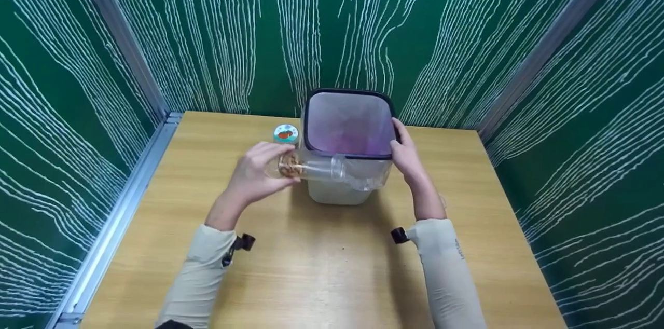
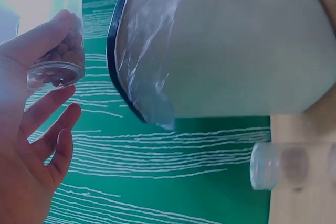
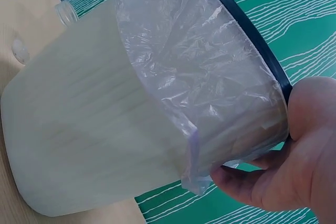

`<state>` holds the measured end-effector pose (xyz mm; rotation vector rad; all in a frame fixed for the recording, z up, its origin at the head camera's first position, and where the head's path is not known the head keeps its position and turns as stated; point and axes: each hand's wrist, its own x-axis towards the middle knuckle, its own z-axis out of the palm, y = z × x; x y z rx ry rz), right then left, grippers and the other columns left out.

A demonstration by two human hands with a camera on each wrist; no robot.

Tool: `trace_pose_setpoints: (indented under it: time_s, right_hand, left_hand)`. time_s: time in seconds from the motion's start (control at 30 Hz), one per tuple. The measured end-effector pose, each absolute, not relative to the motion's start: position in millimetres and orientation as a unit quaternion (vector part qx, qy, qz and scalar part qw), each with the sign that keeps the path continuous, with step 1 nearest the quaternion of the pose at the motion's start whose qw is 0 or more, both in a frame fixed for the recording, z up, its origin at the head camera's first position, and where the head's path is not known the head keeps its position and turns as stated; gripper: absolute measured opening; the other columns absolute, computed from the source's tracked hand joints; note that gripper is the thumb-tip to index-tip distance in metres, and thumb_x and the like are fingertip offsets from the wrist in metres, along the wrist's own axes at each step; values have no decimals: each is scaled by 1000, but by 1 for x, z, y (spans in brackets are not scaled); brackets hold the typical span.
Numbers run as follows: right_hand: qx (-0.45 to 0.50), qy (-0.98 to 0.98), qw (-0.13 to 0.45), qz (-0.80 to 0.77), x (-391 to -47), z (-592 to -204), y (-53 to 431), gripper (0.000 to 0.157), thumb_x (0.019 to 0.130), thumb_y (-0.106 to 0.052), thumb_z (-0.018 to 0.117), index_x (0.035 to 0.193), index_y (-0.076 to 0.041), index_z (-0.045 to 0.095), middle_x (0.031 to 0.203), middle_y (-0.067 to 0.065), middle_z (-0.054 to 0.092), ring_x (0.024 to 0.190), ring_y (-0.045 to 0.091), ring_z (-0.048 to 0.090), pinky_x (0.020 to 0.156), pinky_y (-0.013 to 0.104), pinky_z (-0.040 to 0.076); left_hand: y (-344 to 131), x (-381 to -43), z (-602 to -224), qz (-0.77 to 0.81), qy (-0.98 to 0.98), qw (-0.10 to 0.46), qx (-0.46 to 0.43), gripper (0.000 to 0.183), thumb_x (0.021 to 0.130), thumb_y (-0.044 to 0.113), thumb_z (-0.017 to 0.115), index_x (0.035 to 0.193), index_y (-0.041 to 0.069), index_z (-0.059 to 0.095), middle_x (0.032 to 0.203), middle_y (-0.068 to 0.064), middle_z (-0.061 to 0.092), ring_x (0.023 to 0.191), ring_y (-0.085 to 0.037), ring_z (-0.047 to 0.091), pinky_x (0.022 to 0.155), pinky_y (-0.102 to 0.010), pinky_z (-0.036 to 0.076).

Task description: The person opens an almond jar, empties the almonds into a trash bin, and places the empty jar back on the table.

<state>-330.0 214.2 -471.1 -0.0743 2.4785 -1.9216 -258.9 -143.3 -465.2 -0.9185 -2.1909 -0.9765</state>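
My left hand [image 1: 256, 170] holds a clear jar [image 1: 316, 167] lying on its side in the air, fingers and thumb around its base end. Small brown pieces like nuts [image 2: 65, 51] sit at that base end, and the other end points right, across the front of the bin. The pale trash bin [image 3: 89, 114] has a black rim [image 1: 350, 91] and a thin clear-purple bag [image 3: 194, 51] folded over its edge. With my right hand [image 1: 407, 155] I grip the bin's rim on the right side, thumb on the near side of it.
A second clear jar [image 2: 265, 166] with a printed picture lid [image 1: 286, 134] stands on the wooden table [image 1: 332, 277], left of the bin. Green walls with white wavy lines [image 1: 332, 23] rise behind and at both sides. The bin stands near the table's back edge.
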Motion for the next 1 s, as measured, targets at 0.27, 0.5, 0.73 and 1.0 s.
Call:
trace_pose_setpoints:
  time_s: [0.27, 0.5, 0.73, 1.0]
  right_hand:
    - [-24, 789, -10, -613, -332, -469, 215, 58, 99, -3, 30, 155, -14, 21, 160, 7, 17, 144, 18, 15, 115, 36, 16]
    - [-22, 791, -17, -612, -332, -468, 214, 58, 99, -3, 31, 155, -15, 22, 159, 8, 18, 144, 20, 16, 115, 39, 16]
    - [-25, 791, -23, -611, -329, -475, 216, 57, 99, -4, 33, 154, -12, 23, 158, 9, 20, 143, 19, 18, 115, 35, 16]
    - [-40, 786, -38, -616, -330, -475, 214, 56, 98, -3, 33, 153, -9, 25, 157, 11, 23, 142, 20, 20, 114, 35, 18]
  left_hand:
    - [-149, -276, -440, -357, -825, 271, -345, 58, 68, 34, 89, 119, 14, 69, 112, 0, 68, 99, -18, 59, 86, -36, 50]
    - [-147, -291, -419, -340, -836, 254, -347, 57, 71, 36, 87, 119, 13, 68, 112, 1, 68, 102, -19, 57, 87, -36, 49]
    - [-144, -306, -412, -322, -841, 262, -347, 60, 68, 34, 89, 119, 11, 68, 109, -1, 68, 99, -17, 57, 85, -35, 48]
    - [-147, -323, -404, -306, -861, 237, -329, 58, 71, 29, 87, 123, 14, 66, 114, -2, 67, 102, -18, 56, 88, -36, 48]
